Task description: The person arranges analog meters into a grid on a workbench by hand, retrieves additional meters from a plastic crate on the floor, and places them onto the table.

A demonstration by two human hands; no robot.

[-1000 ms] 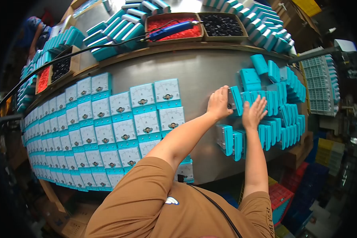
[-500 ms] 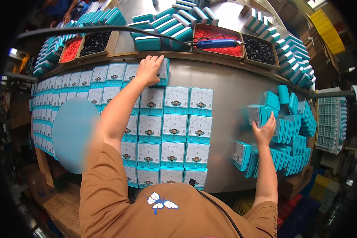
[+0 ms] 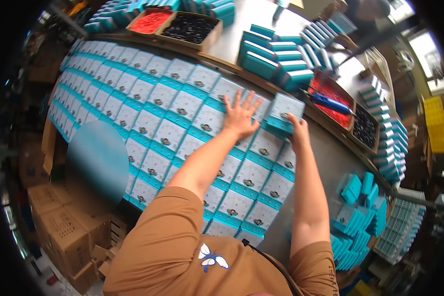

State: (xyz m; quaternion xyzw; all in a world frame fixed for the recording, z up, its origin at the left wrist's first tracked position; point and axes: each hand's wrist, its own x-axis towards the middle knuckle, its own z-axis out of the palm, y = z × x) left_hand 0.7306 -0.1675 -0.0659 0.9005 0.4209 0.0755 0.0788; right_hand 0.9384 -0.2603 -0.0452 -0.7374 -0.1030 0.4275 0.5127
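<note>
My right hand (image 3: 299, 129) grips a teal panel meter (image 3: 286, 106) with a white dial face, thumb and fingers on its right side. This meter is at the far right end of the back row, close to the wooden ledge. My left hand (image 3: 240, 119) lies with fingers spread over other meters in the back rows, just left of the held one. Rows of matching panel meters (image 3: 162, 96), dials up and packed side by side, cover the table from far left to beneath my arms.
At the right is a pile of teal meters (image 3: 356, 219). Behind the wooden ledge (image 3: 222, 63) stand boxes of red parts (image 3: 153, 22) and black parts (image 3: 190, 28). A blue electric screwdriver (image 3: 330, 102) lies over another red-parts box. A co-worker's hand (image 3: 344, 42) shows across the table.
My right hand has moved from the pile at the right to the back row's end with a meter. My left hand has spread its fingers on the meters. The view has turned left.
</note>
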